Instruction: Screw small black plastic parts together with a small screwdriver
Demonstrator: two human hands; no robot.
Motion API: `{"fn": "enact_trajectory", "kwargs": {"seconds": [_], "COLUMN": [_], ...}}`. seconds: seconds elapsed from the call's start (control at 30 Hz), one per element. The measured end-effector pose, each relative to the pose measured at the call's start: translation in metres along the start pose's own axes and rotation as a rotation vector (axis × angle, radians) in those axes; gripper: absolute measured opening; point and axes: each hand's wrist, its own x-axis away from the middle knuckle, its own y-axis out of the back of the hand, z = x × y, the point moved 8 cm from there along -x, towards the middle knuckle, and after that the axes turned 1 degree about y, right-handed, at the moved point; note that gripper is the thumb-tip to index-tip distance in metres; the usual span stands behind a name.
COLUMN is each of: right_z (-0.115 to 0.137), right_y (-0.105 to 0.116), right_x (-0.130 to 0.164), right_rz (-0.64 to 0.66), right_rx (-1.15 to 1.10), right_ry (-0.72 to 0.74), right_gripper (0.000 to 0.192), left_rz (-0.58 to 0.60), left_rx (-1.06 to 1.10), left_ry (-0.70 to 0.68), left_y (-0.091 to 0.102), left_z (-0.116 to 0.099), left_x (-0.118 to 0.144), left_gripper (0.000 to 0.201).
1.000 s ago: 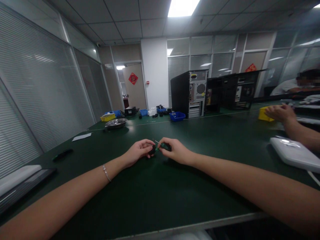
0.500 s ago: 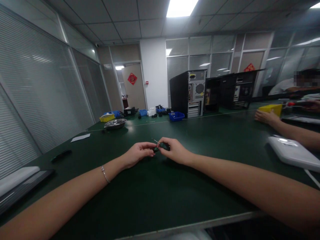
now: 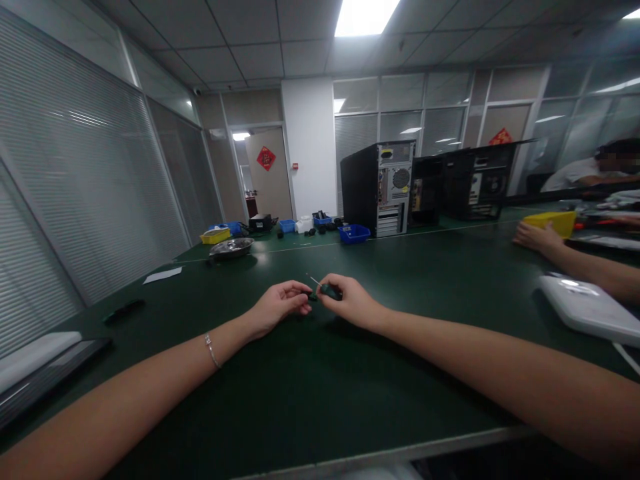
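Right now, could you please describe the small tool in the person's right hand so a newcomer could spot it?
On the green table, both hands meet. The right hand pinches a tiny screwdriver, dark-handled with a thin metal shaft, unlike anything nearby.

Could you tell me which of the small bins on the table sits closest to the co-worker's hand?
The yellow bin at the right edge, just behind the co-worker's hand. The other yellow bin and the blue bins stand far off at the back of the table.
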Motion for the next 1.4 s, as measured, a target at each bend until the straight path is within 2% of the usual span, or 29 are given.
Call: {"fn": "enact_trajectory", "kwargs": {"seconds": [0.13,0.3,0.73,0.93,1.1,1.4], "right_z": [0.005,0.003,0.003,-0.001,0.005,0.008], "right_y": [-0.001,0.004,-0.001,-0.004,-0.005,-0.005], "right_x": [0.000,-0.001,0.000,0.001,0.001,0.001], "right_rz": [0.004,-0.055,0.011,0.012,0.009,-0.008], "right_rx": [0.042,0.062,0.063,0.072,0.087,0.123], "right_ry": [0.028,0.006,-0.003,-0.016,-0.004,0.013], "right_gripper": [0.014,0.015,0.014,0.014,0.013,0.011], "left_rz": [-0.010,-0.030,-0.017,-0.008,-0.005,0.031], "left_rx": [0.025,0.027,0.030,-0.038,-0.179,-0.254], "left_ry": [-0.019,-0.006,-0.011,-0.039,-0.095,-0.127], "left_y": [0.002,0.002,0.000,-0.005,-0.009,-0.013], "left_z": [0.003,0.004,0.004,-0.003,-0.012,-0.012], "left_x": [-0.002,-0.002,-0.001,0.002,0.004,0.003], "left_gripper": [0.028,0.030,0.031,0.028,0.029,0.027]}}
